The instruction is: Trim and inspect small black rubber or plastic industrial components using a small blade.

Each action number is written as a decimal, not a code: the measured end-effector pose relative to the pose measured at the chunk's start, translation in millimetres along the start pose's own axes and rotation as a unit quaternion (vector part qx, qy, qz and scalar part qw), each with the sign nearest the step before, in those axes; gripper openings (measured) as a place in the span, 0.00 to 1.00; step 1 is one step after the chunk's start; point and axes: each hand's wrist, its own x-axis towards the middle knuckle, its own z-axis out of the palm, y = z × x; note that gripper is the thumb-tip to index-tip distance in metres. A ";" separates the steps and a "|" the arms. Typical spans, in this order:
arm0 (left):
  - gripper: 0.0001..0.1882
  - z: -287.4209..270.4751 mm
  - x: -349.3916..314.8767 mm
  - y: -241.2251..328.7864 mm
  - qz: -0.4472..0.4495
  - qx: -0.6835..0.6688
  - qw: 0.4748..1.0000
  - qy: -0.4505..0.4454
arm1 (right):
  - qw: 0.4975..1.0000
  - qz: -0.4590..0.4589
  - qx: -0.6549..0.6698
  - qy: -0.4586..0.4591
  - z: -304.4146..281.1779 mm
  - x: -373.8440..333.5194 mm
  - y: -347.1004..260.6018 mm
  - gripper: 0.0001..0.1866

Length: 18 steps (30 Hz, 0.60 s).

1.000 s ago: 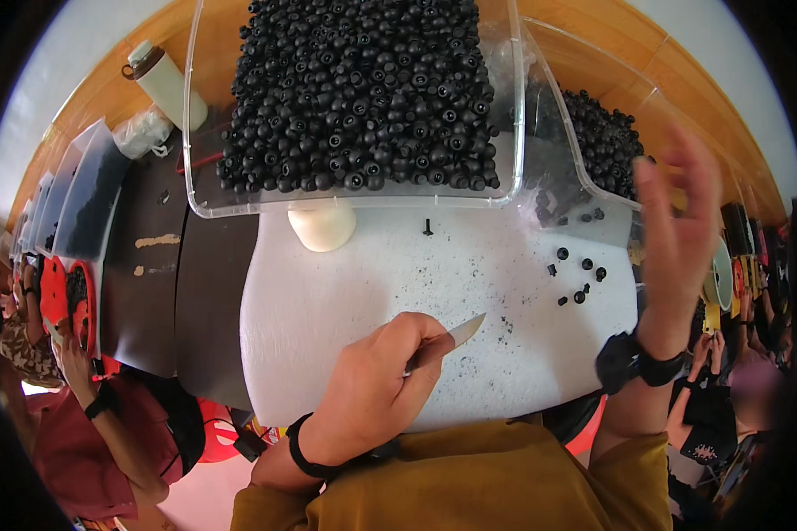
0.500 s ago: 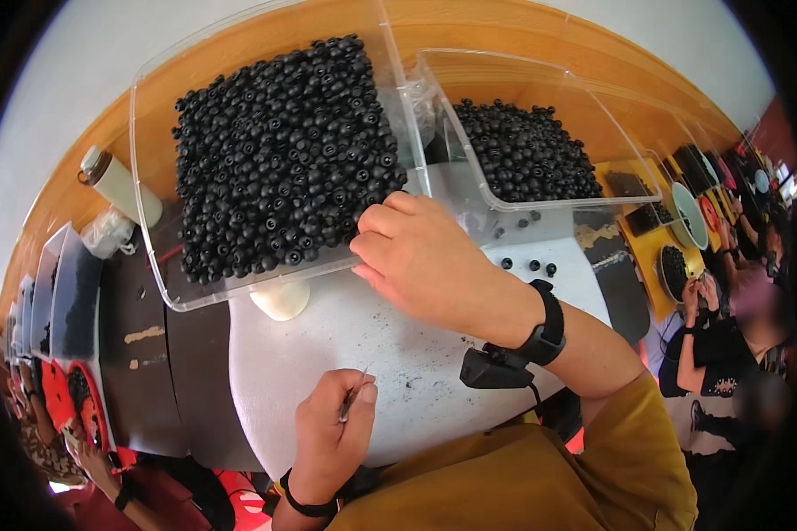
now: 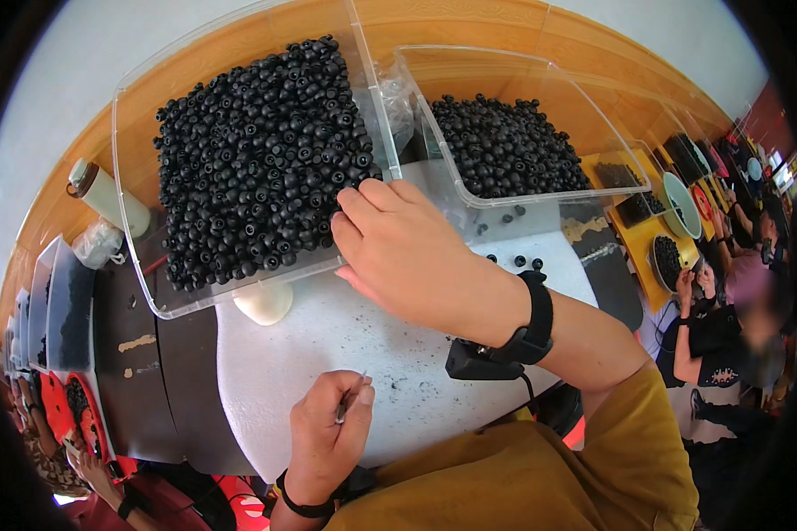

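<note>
My left hand (image 3: 329, 425) is closed on a thin metal tool (image 3: 344, 407), pinched between thumb and fingers above a white foam sheet (image 3: 266, 389). My right hand (image 3: 407, 252) reaches over the near right corner of a big clear plastic bin (image 3: 147, 296). Its fingers are curled down beside a heap of small black round pieces with holes (image 3: 257, 168). The fingertips are hidden behind the hand, so what they grip does not show. Under the near edge of that bin sits a cream-coloured rounded lump (image 3: 266, 305).
A second clear bin (image 3: 469, 196) of black pieces stands to the right, with a few loose pieces (image 3: 520, 262) on the foam near it. A bottle (image 3: 111, 199) and a plastic bag (image 3: 97, 243) stand left. Co-workers' hands (image 3: 695, 281) work at right and far left.
The view has shifted a little, so the bins appear further left. My right hand stays at the same bin corner, its fingers slightly repositioned. My left hand keeps its grip on the tool.
</note>
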 end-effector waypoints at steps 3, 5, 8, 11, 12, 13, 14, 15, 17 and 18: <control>0.04 -0.7 -0.8 -1.3 0.015 0.002 1.000 -0.002 | 0.994 0.007 0.050 -0.094 -10.4 0.5 -4.9 0.09; 0.04 -3.0 0.3 -2.6 0.013 0.009 1.000 -0.009 | 0.993 0.010 0.068 -0.094 -10.3 -2.3 -4.2 0.09; 0.05 -3.3 -0.6 -2.1 0.008 0.007 1.000 -0.016 | 0.990 0.012 0.121 -0.078 -5.2 -2.6 -2.3 0.08; 0.05 -5.3 -1.4 1.2 0.001 -0.010 1.000 -0.028 | 0.986 0.041 0.154 -0.052 -7.1 3.2 -5.6 0.07; 0.05 -5.2 -0.3 0.9 -0.003 -0.020 0.999 -0.042 | 0.985 0.071 0.154 -0.044 -7.7 4.7 -4.7 0.07; 0.05 -5.2 0.0 -0.5 -0.006 -0.020 0.999 -0.038 | 0.988 0.077 0.132 -0.030 -5.9 7.7 -1.2 0.07; 0.05 -5.2 0.2 -2.4 -0.009 -0.027 0.999 -0.042 | 0.988 0.074 0.135 -0.032 -2.0 11.7 2.9 0.07; 0.05 -5.6 0.0 -2.8 -0.009 -0.035 0.998 -0.047 | 0.995 0.052 0.079 -0.011 0.9 15.2 7.1 0.07; 0.04 -5.3 -1.8 -3.2 -0.008 -0.037 0.999 -0.039 | 0.999 0.036 0.010 -0.018 5.1 22.3 10.1 0.06; 0.03 -4.9 -2.1 -3.2 -0.006 -0.041 0.999 -0.035 | 0.999 0.036 0.009 -0.018 7.2 25.1 9.9 0.06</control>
